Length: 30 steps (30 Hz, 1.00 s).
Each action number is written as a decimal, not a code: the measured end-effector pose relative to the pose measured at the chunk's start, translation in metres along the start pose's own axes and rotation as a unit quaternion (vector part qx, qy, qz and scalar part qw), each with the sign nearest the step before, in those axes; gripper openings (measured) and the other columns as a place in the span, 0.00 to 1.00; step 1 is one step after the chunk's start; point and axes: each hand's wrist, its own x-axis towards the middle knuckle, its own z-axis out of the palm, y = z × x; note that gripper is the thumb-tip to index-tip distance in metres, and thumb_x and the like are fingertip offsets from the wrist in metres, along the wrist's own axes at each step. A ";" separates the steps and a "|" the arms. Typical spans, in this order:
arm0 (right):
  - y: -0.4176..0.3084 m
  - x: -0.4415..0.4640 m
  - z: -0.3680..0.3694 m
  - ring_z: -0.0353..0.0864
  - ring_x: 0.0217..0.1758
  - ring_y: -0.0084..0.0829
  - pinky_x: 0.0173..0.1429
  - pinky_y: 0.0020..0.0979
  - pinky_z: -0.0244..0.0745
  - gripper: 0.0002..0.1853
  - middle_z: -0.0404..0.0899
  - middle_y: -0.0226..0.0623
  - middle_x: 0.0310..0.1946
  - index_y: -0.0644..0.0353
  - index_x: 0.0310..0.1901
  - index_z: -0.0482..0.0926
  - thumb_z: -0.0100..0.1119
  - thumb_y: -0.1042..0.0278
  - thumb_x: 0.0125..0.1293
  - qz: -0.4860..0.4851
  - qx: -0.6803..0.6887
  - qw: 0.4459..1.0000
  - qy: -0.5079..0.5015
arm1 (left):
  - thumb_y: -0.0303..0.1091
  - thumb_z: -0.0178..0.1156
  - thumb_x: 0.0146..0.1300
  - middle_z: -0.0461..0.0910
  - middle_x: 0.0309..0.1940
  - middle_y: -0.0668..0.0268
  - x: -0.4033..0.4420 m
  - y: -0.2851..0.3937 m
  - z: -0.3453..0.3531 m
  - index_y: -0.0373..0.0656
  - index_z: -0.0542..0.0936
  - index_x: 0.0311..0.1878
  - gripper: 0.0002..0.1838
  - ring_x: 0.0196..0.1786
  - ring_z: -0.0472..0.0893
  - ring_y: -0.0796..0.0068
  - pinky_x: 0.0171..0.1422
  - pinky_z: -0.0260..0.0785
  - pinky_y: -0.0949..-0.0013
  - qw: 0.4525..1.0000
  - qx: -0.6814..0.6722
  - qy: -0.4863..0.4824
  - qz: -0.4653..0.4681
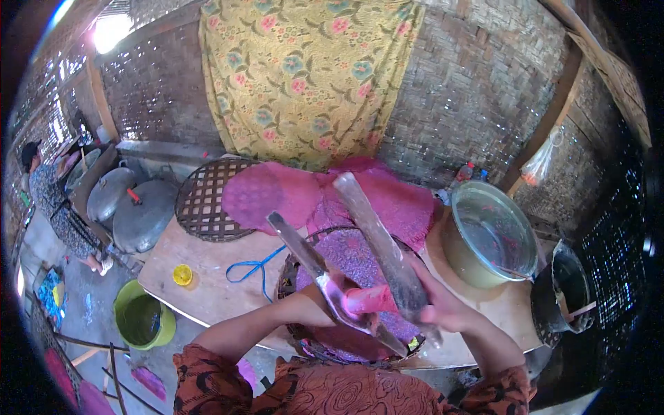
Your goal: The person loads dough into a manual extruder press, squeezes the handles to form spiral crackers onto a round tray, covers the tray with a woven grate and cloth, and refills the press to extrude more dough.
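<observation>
My left hand is wrapped round a long bar that widens into a pink-stained middle. A short pink cylinder sits between this bar and a second, thicker wooden bar; I cannot tell which one it is fixed to. My right hand grips the thicker bar along its lower half. Both bars slant over a round woven basket lined with bumpy purple-pink material. A blue strap lies left of the basket.
Pink sheets and an open-weave tray lie at the table's back. A large tub stands right, near a dark bucket. Left are a yellow cup, a green bucket, lidded pots and another person.
</observation>
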 end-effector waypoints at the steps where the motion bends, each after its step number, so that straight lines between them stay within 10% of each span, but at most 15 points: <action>1: 0.012 -0.010 -0.008 0.65 0.64 0.48 0.68 0.43 0.56 0.54 0.63 0.56 0.61 0.69 0.68 0.47 0.66 0.42 0.51 0.032 0.148 0.985 -0.083 | 0.32 0.65 0.51 0.80 0.25 0.60 0.001 0.016 -0.006 0.37 0.80 0.34 0.09 0.30 0.78 0.72 0.38 0.70 0.66 0.999 -0.027 0.016 0.024; 3: 0.045 -0.029 -0.004 0.65 0.64 0.48 0.68 0.44 0.56 0.54 0.63 0.56 0.61 0.68 0.68 0.47 0.65 0.41 0.51 0.048 0.380 0.891 -0.243 | 0.30 0.67 0.50 0.80 0.34 0.62 -0.002 0.039 -0.026 0.38 0.79 0.42 0.15 0.38 0.78 0.73 0.46 0.70 0.70 0.997 -0.040 -0.031 0.052; 6: 0.098 -0.044 0.035 0.65 0.64 0.49 0.68 0.45 0.56 0.55 0.63 0.56 0.60 0.68 0.68 0.46 0.64 0.40 0.51 0.046 0.582 0.739 -0.337 | 0.40 0.77 0.39 0.64 0.62 0.56 -0.001 0.047 -0.044 0.41 0.58 0.66 0.51 0.61 0.69 0.66 0.62 0.63 0.63 0.990 -0.103 -0.038 0.088; 8: 0.124 -0.046 0.060 0.64 0.64 0.49 0.68 0.46 0.56 0.55 0.63 0.57 0.60 0.68 0.68 0.45 0.64 0.39 0.51 0.044 0.654 0.667 -0.355 | 0.55 0.75 0.39 0.51 0.69 0.57 0.019 0.069 -0.044 0.49 0.44 0.72 0.63 0.67 0.60 0.60 0.67 0.56 0.57 0.911 -0.394 0.019 0.124; 13: 0.142 -0.061 0.079 0.64 0.64 0.50 0.68 0.49 0.55 0.56 0.63 0.57 0.60 0.67 0.69 0.44 0.62 0.37 0.51 0.042 0.706 0.601 -0.371 | 0.86 0.34 0.41 0.45 0.72 0.56 0.072 0.063 -0.037 0.57 0.33 0.73 0.61 0.68 0.59 0.56 0.70 0.49 0.54 0.849 -0.488 0.050 0.196; 18: 0.136 -0.060 0.065 0.64 0.63 0.50 0.67 0.51 0.55 0.56 0.63 0.58 0.60 0.66 0.69 0.43 0.61 0.35 0.51 0.049 0.700 0.619 -0.353 | 0.73 0.43 0.56 0.64 0.63 0.51 0.108 0.077 -0.043 0.43 0.40 0.73 0.53 0.63 0.66 0.61 0.66 0.53 0.58 0.865 -0.457 0.043 0.202; 20: 0.131 -0.058 0.054 0.64 0.63 0.51 0.67 0.52 0.54 0.57 0.63 0.58 0.60 0.66 0.69 0.42 0.60 0.34 0.51 0.053 0.697 0.630 -0.338 | 0.57 0.50 0.63 0.73 0.53 0.53 0.103 0.083 -0.049 0.48 0.59 0.66 0.34 0.55 0.73 0.68 0.59 0.65 0.63 0.820 -0.533 0.066 0.200; 25: 0.092 -0.030 0.008 0.63 0.63 0.53 0.67 0.56 0.53 0.55 0.63 0.60 0.59 0.63 0.70 0.43 0.55 0.31 0.53 0.083 0.590 0.765 -0.247 | 0.39 0.48 0.57 0.75 0.49 0.44 0.124 0.039 -0.105 0.36 0.69 0.54 0.23 0.53 0.76 0.49 0.61 0.65 0.56 0.729 -0.659 -0.044 0.179; 30: 0.076 0.014 -0.024 0.64 0.61 0.56 0.67 0.59 0.50 0.60 0.62 0.62 0.58 0.65 0.69 0.46 0.57 0.26 0.45 0.222 0.551 0.789 -0.155 | 0.46 0.48 0.59 0.75 0.52 0.48 0.128 -0.069 -0.124 0.37 0.68 0.57 0.28 0.56 0.74 0.48 0.64 0.61 0.52 0.719 -0.675 0.047 0.158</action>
